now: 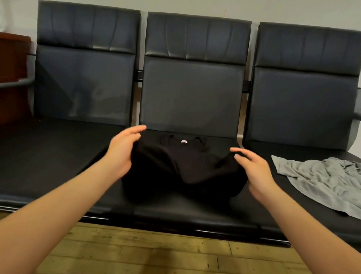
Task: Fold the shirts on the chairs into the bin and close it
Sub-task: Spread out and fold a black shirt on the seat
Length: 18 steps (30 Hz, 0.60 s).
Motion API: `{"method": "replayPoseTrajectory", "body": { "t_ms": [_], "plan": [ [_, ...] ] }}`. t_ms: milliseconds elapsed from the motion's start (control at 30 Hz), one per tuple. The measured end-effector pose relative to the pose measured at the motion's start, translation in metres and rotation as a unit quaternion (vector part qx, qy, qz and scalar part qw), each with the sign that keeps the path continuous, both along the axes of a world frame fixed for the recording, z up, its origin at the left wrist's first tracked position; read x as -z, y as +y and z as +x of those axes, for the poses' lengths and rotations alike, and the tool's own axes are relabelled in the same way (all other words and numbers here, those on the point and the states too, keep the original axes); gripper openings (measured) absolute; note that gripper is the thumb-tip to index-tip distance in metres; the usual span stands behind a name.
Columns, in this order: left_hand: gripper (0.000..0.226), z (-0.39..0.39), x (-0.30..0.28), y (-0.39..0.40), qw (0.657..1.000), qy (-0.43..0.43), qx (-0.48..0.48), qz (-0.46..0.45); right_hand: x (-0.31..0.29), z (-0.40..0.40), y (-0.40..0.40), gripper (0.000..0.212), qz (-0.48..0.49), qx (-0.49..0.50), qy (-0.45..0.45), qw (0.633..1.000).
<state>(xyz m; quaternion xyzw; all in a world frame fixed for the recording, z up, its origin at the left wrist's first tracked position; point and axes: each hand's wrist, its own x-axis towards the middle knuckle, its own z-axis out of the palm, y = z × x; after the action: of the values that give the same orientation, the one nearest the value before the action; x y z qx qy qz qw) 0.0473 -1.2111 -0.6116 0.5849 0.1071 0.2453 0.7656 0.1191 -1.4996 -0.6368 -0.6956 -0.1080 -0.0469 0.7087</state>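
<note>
A black shirt (183, 165) lies partly folded on the middle chair seat (179, 211), its collar and white label toward the backrest. My left hand (122, 149) is at the shirt's left edge, fingers extended and slightly bent over the cloth. My right hand (253, 168) hovers at the shirt's right edge with its fingers relaxed; whether it touches the fabric is unclear. A crumpled grey shirt (330, 182) lies spread on the right chair seat. No bin is in view.
Three joined dark padded chairs (85, 63) stand against a pale wall. A wooden cabinet (4, 73) stands at the far left, with grey armrests (7, 85) at both ends. Wooden floor (164, 260) lies in front of the seats.
</note>
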Motion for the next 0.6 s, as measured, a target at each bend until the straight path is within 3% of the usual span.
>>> {"method": "replayPoseTrajectory", "body": {
  "t_ms": [67,133,233,333,400,467,600],
  "plan": [
    [0.033,0.002,-0.021,0.012,0.997,-0.023,-0.001,-0.069,-0.021,0.006,-0.006,0.024,0.125,-0.013,0.045,0.991],
    [0.031,0.006,-0.025,0.029,0.997,-0.003,-0.012,-0.080,-0.035,0.010,-0.017,0.025,0.211,0.009,0.083,0.974],
    [0.034,0.013,-0.004,0.044,0.995,0.088,-0.042,-0.012,-0.026,0.024,-0.029,0.031,0.206,0.043,0.120,0.970],
    [0.027,0.010,0.025,0.043,0.968,0.185,-0.034,0.165,-0.003,0.028,-0.030,0.032,0.057,0.047,0.180,0.981],
    [0.030,0.000,0.034,0.041,0.916,0.240,-0.002,0.321,0.009,0.021,-0.032,0.045,-0.111,0.015,0.192,0.975],
    [0.043,-0.010,0.038,0.041,0.862,0.272,0.043,0.427,0.015,0.010,-0.034,0.061,-0.278,-0.011,0.160,0.947],
    [0.034,-0.034,0.040,0.040,0.809,0.202,0.112,0.540,0.018,-0.011,-0.031,0.057,-0.445,-0.013,0.040,0.895]
  ]
}}
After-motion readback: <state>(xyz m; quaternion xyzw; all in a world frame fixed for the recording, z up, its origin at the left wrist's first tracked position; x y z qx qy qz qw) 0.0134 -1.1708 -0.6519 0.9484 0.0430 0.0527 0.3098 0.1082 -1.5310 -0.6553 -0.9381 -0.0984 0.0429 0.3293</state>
